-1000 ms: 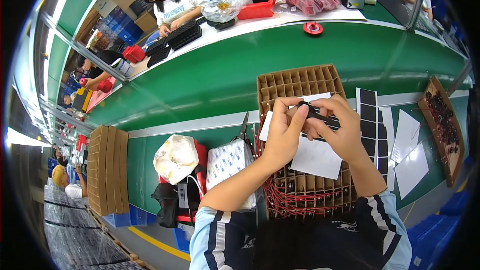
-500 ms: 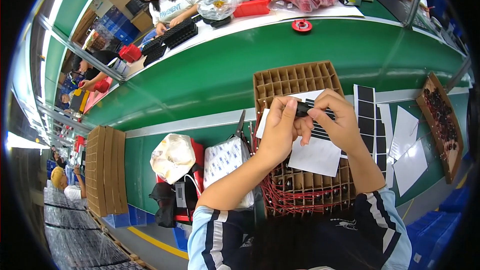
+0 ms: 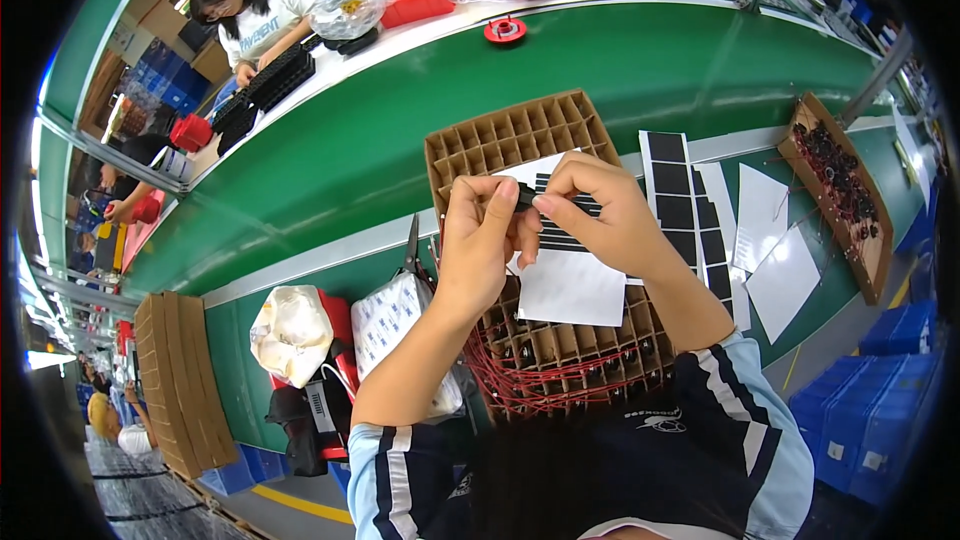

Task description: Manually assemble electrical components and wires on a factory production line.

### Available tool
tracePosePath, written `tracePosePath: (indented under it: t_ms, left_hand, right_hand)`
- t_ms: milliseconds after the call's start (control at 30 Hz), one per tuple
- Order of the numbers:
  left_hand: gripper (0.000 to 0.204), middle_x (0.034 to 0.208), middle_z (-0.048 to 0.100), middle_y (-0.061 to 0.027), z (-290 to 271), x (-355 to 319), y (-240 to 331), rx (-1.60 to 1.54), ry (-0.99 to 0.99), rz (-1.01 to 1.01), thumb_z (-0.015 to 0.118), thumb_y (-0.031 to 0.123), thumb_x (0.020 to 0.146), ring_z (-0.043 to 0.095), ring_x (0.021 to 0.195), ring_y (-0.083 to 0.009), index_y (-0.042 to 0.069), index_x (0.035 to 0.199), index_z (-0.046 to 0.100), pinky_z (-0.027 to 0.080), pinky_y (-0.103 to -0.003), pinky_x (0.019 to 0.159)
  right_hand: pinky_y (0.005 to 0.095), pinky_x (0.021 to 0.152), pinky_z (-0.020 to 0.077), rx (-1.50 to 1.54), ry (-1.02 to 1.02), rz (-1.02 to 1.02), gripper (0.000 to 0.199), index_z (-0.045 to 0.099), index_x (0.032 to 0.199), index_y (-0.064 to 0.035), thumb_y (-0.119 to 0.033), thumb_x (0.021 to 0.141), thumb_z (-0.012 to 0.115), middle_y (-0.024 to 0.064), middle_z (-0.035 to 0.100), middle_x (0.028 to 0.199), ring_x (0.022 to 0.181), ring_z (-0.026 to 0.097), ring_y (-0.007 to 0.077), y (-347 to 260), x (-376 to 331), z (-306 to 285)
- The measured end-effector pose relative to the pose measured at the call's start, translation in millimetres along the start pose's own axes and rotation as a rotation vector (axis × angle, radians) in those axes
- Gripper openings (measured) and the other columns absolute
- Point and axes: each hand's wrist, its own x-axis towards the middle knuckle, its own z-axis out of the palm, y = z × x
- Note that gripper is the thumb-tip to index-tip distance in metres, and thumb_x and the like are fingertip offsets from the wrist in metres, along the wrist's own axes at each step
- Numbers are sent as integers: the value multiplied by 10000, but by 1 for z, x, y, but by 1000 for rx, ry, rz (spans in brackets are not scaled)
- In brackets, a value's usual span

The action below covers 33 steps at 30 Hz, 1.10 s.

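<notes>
Over a divided cardboard box (image 3: 520, 140), my two hands meet at a small black part (image 3: 525, 196), its exact kind too small to make out. My left hand (image 3: 482, 240) grips it between thumb and fingers. From the other side, the pinched thumb and fingertips of my right hand (image 3: 605, 218) press at its edge. Just below lies a white sheet with black strips (image 3: 568, 236), partly behind my fingers, and a plain white paper (image 3: 572, 290) overlaps it. Red wires (image 3: 530, 390) trail over the box's near compartments, which hold small dark round pieces.
Sheets of black labels (image 3: 672, 202) and white papers (image 3: 785, 275) lie to the right, beside a cardboard tray of wired black parts (image 3: 845, 180). Scissors (image 3: 412, 245), a white patterned packet (image 3: 392, 318) and a red bin (image 3: 340, 330) sit left. A person works across the green bench.
My view has shifted, so the bench items appear farther left. Both hands stay together at the black part, with slight finger changes.
</notes>
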Motion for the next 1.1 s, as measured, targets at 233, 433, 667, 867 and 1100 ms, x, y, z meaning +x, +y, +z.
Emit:
tracePosePath:
  t_ms: [233,433,667,867,1100]
  left_hand:
    - [216,681,528,-129,3,-6,5,-181,-81,-71,398,249,916,465,436,-156,41,922,340,368,-243,398]
    - [252,685,540,-141,1,-6,10,-226,-241,-96,344,282,928,519,456,-184,34,957,376,387,-244,399]
    - [260,679,559,-123,-5,-3,7,86,-195,-66,380,276,918,537,472,-158,20,967,385,391,-226,399]
    - [226,669,529,-133,-1,-6,8,139,-145,15,429,235,898,479,420,-161,22,971,408,386,-237,379]
    - [260,683,536,-117,-3,-8,6,44,-164,3,436,278,896,488,443,-147,26,958,414,364,-220,382]
  right_hand:
    - [270,541,360,98,26,82,215,510,683,-13,-176,780,610,57,496,630,574,454,149,1,0,2]
    - [264,615,370,100,-168,173,204,481,692,-24,-163,799,584,42,502,673,657,460,129,-9,1,-9]
    - [269,633,359,25,-167,44,192,484,690,-36,-160,793,589,40,491,662,669,450,147,-6,0,-12]
    - [276,638,353,-140,-142,64,189,502,694,-43,-174,783,604,35,509,668,664,446,149,-12,0,-12]
    - [276,651,340,115,-221,195,175,514,700,-46,-172,783,603,18,513,658,684,432,138,-7,1,-15]
